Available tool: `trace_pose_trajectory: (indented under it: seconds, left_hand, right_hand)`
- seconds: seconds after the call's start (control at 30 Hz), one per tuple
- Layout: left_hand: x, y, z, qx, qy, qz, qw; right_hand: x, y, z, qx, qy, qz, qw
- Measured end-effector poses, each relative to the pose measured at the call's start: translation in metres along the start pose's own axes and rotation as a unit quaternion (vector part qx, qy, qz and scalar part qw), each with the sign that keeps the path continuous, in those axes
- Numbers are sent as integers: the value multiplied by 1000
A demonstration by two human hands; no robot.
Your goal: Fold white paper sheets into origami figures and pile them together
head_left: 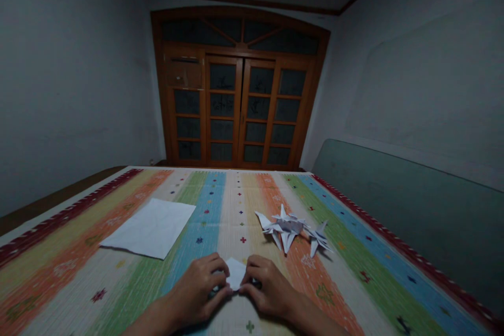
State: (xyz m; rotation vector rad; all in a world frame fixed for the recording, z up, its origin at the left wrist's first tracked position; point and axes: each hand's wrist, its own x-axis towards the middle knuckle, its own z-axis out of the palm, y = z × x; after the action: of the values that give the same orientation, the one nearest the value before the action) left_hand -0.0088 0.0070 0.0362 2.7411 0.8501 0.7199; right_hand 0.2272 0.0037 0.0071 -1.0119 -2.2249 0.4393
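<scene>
Bare left hand (199, 289) and bare right hand (270, 289) grip a small white folded paper piece (236, 273) between them over a multicoloured striped woven cloth (118, 294), with a spiky white origami figure (287, 228) and a flat white paper sheet (149, 228) lying farther along it

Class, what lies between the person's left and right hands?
A piece of folded white paper lies between the left hand and right hand, held by both, as the head view shows.
</scene>
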Motion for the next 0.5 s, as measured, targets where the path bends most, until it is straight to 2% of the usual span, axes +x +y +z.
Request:
trace_pose_trajectory:
  seconds: [0.1,0.2,0.3,0.5]
  left_hand:
    - [2,1,5,-13,18,-27,999]
    - [5,-2,11,-45,38,-92,994]
    - [7,-6,16,-76,47,-149,985]
    - [9,-4,12,-74,35,-162,983]
  right_hand:
    - [1,2,1,12,4,15,1000]
    - [2,5,1,24,9,35,999]
    - [4,4,1,38,18,90,995]
    - [7,-2,-1,53,14,155,986]
